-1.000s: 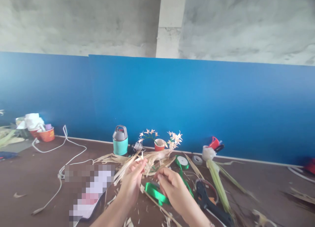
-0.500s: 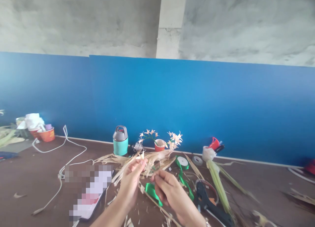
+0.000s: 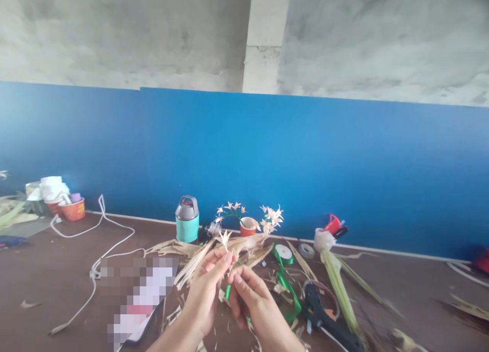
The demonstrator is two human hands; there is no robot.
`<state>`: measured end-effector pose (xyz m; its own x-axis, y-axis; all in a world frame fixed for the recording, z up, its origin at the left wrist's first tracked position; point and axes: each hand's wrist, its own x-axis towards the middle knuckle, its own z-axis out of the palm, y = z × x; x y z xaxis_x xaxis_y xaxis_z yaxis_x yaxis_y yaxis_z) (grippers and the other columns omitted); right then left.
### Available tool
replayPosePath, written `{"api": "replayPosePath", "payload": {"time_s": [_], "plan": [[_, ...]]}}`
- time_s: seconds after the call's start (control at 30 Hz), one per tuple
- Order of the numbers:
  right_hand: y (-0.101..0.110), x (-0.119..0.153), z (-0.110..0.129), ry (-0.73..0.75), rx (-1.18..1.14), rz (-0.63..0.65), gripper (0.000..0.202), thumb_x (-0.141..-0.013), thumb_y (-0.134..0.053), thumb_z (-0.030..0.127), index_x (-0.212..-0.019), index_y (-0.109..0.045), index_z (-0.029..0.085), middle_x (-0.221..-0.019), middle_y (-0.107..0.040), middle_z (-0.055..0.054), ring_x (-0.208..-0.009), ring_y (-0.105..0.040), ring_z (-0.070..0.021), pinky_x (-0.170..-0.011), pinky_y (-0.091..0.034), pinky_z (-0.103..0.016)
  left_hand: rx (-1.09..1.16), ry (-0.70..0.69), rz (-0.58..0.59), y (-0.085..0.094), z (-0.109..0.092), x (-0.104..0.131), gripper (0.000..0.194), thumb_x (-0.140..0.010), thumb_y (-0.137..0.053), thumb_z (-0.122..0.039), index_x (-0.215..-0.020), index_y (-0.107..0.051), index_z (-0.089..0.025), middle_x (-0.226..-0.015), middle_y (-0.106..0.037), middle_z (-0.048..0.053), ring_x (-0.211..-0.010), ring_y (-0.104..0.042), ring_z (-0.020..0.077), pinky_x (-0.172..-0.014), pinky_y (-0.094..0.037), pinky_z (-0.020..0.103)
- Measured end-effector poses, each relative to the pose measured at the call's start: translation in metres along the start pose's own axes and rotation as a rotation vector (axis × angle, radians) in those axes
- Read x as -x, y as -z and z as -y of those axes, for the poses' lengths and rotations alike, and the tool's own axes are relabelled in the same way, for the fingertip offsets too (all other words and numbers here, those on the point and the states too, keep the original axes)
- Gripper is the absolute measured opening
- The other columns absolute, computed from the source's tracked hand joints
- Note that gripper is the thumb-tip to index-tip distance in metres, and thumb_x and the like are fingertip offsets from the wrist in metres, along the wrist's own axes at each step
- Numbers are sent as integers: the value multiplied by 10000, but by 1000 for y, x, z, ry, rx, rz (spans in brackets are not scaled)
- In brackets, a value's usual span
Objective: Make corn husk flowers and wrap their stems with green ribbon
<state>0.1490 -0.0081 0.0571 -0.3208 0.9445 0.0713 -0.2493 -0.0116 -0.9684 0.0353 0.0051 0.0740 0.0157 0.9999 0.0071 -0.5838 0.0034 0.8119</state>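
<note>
My left hand pinches the base of a small cream-coloured flower, which looks made of dried husk and points upward with its petals spread. Close beside it, my right hand has thumb and fingers pressed together; what lies between them is too small to tell. A bit of green shows between the two hands. Green ribbon runs from its spool and passes partly behind my right hand. Dried husk strips lie just beyond my hands.
Finished-looking flowers stand around a red paper cup at the back. A teal flask is left of it. A glue gun, roll of tape and husk bundle lie right; a phone and white cable left.
My right hand has moved left, close to my left hand. The flower has risen slightly and now stands more upright, showing more of its petals.
</note>
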Motion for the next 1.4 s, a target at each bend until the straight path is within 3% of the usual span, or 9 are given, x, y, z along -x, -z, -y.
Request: {"api": "replayPosePath", "payload": {"time_s": [0.2,0.37,0.53,0.63,0.7,0.83,0.97,1.17,1.4], "plan": [[1,-1,-3,-8,-23,-9,360,-815,-548,545,-812,-491,190,-441,-472,87,-328,-321,-49,-343,-226,-162,15,-10,-17,4,-2,-3,351,-657,-772,-390,-931,-702,-182,-820,-675,42,-737,-592,159,-649,-467,219],[-2,-1,-5,7,-23,14,372,-812,-549,549,-809,-485,183,-438,-515,69,-326,-391,-54,-361,-231,-160,52,38,-83,4,5,-1,241,-644,-794,-338,-776,-713,-154,-729,-665,26,-611,-564,110,-602,-460,190],[-7,2,-9,-1,-37,-22,381,-807,-544,565,-803,-472,191,-473,-555,50,-366,-447,-75,-400,-311,-173,81,69,24,3,8,2,199,-684,-772,-325,-717,-693,-145,-632,-609,-14,-486,-453,39,-502,-400,134],[-4,0,-11,-3,20,-7,384,-825,-502,571,-819,-497,187,-534,-591,19,-442,-501,-105,-453,-374,-203,81,124,-31,4,8,0,214,-650,-793,-326,-742,-693,-160,-678,-630,-9,-496,-483,56,-467,-397,155],[5,-3,-9,27,175,-28,360,-843,-489,530,-857,-547,175,-633,-629,-15,-544,-557,-134,-506,-407,-224,64,142,-63,7,8,-3,227,-640,-795,-337,-772,-697,-180,-713,-642,-7,-543,-529,89,-452,-393,173],[40,-6,14,65,712,-168,203,-841,-490,292,-889,-639,165,-758,-669,-48,-706,-610,-184,-644,-444,-270,-22,22,13,16,9,-12,196,-688,-765,-327,-680,-691,-145,-680,-635,4,-676,-551,102,-618,-433,172],[84,1,44,-13,1196,-301,243,-836,-421,222,-830,-663,197,-752,-688,-30,-686,-613,-176,-622,-421,-257,18,126,-14,18,9,-16,208,-645,-795,-321,-750,-715,-160,-707,-642,0,-703,-558,106,-606,-424,170],[130,23,65,-161,1386,-414,227,-775,-447,183,-661,-643,192,-654,-652,-39,-645,-597,-198,-579,-375,-276,50,206,-10,15,8,-15,225,-597,-828,-303,-732,-719,-159,-649,-623,-8,-600,-529,89,-533,-422,169],[141,35,55,-378,1545,-421,224,-738,-449,114,-715,-653,205,-656,-660,-42,-641,-635,-204,-567,-382,-277,108,272,34,13,6,-13,158,-642,-804,-266,-722,-714,-164,-594,-577,-22,-525,-484,70,-458,-388,162]]}}
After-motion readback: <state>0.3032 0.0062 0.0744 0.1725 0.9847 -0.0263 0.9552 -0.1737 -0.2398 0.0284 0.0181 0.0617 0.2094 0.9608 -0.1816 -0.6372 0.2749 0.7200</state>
